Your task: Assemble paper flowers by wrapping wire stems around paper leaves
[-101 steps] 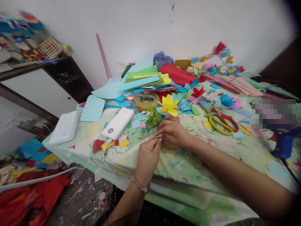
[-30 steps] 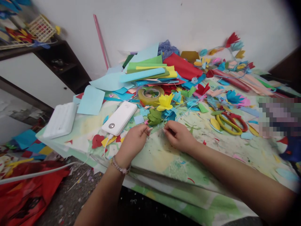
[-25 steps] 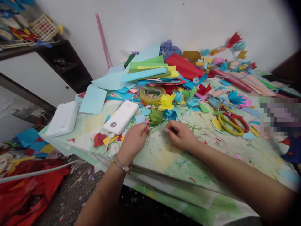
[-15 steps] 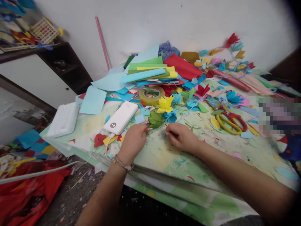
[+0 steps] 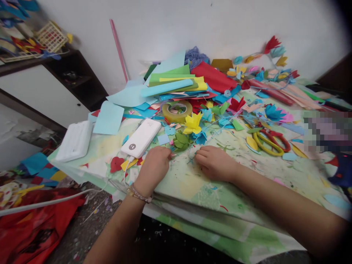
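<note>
Yellow paper flower (image 5: 193, 123), one, petals uppermost; lies on the table (image 5: 189, 183) beyond both hands, roughly midway between them and ahead of the fingers.

Green paper leaves (image 5: 181, 140), one cluster, nearer side of the yellow flower; lies just past the left fingertips, away from the person and a little to the right. Left hand nearer.

Blue paper flower (image 5: 200, 138), one, beside the leaves and lower right of the yellow flower; lies just past the right fingertips. Right hand nearer. Leaves and blue flower together make a short row running side to side, across the line of reach; whether they share a stem cannot be told.

Pale wisp (image 5: 191, 151), blurred, at the right fingertips, in the gap between the hands; kind uncertain.

Left hand (image 5: 155, 165), bracelet (image 5: 139, 194) at wrist: fingers drawn together toward the thumb; any fine item between them too small to confirm.

Right hand (image 5: 216, 163): fingers curled, knuckles up, tips toward the left; grip contents hidden.

Adjacent stock: tape roll (image 5: 176, 118), behind the yellow flower; white power bank (image 5: 141, 137), beyond the left hand; yellow-handled scissors (image 5: 265, 146), well apart, to the right.
</note>
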A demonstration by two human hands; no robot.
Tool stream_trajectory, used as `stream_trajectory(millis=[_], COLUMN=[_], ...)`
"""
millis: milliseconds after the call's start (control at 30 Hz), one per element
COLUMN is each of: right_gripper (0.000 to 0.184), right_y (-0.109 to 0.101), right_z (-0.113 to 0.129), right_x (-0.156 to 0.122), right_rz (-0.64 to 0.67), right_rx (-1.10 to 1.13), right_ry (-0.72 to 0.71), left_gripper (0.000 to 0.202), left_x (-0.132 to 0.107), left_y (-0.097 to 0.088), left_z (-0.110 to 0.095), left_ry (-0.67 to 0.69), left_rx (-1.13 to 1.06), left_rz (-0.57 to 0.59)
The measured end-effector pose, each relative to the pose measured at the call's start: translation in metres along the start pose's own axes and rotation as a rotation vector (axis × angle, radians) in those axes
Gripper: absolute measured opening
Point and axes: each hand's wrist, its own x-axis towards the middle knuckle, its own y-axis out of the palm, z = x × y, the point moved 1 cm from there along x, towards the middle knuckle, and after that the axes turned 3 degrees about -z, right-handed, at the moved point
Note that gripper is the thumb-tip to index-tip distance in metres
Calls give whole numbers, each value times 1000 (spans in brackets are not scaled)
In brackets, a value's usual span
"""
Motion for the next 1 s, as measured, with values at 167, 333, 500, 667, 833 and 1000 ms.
stream_trajectory(millis=[167,333,500,667,833,1000], right_gripper=[12,12,10,10,13,13], right_y=[-6,-9,-8,-7,-6,-8], right_z=[3,4,5,4,3,4], right_x=[1,2,3,3,3,2], right_rz=[96,86,79,69,43,21], right_rx=[-21,162,235,246,293,380], right_ry=[6,153,211,238,264,324], left_gripper=[23,18,27,26,23,22], left_x=[-8,-20,-29,-24,-11,-7], left_y=[-8,-21,-24,-12,-4,-1], left_z=[-8,-22,-41,-50,-42,-36], left_ry=[77,152,159,214,185,167], left_rx=[138,244,176,121,90,8], left_rz=[-1,-44,-141,-99,-45,-47])
